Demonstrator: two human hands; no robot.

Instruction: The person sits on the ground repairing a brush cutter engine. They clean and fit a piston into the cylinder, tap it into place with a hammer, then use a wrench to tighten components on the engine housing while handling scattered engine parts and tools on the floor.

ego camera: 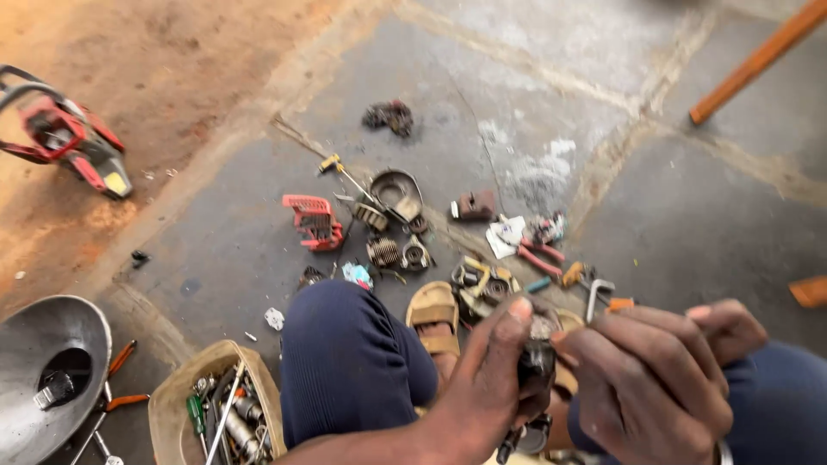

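Both hands are closing on one small dark part (536,357) above my knees: I am pinching it with my left hand (487,379), fingers curled, while my right hand (650,383) is gripping its far side, so steadying beats forcing.

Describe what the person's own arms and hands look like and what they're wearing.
Both hands, the left hand and right hand, are bare, without gloves. The forearms that show are bare too, with no sleeves in view. A pale band sits at the right wrist; its kind is unclear. Dark navy trousers cover the knees, and a tan sandal is on one foot.
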